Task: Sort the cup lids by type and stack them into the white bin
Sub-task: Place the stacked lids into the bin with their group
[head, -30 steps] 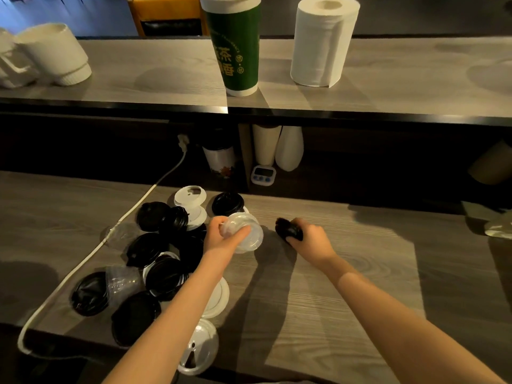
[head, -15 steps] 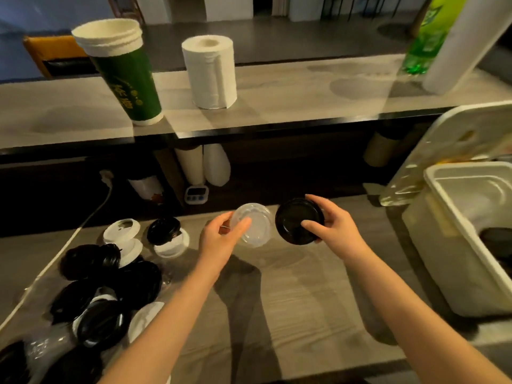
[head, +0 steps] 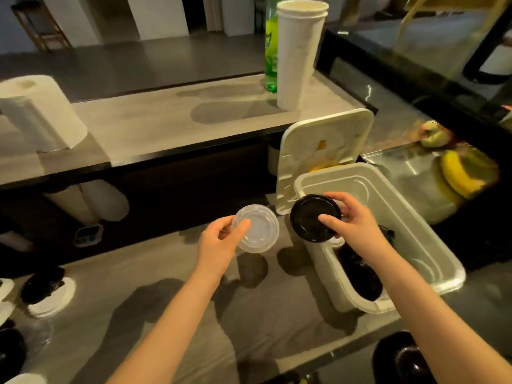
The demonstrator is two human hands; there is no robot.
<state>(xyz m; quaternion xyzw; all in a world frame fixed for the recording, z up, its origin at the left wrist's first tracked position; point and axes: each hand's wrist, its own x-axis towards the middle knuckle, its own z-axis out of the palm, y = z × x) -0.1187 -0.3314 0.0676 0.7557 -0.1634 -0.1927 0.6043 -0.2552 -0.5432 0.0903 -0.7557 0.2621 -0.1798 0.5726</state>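
Fingers (head: 328,219) of the right hand (head: 357,228) pinch the round black plastic lid (head: 310,214) by its rim over the nine-o'clock wall of the rectangular white plastic bin (head: 432,245). Dark lids (head: 360,275) stacked inside lie at its five o'clock. Left hand (head: 219,242) grips the round clear plastic lid (head: 260,231), bin at its three o'clock.

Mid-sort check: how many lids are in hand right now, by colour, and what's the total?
Clear lid, pinched by the left hand: 1
Black lid, held by the right hand at the white bin: 1
Total in hand: 2
The dark stack in the bin is too dim to count.
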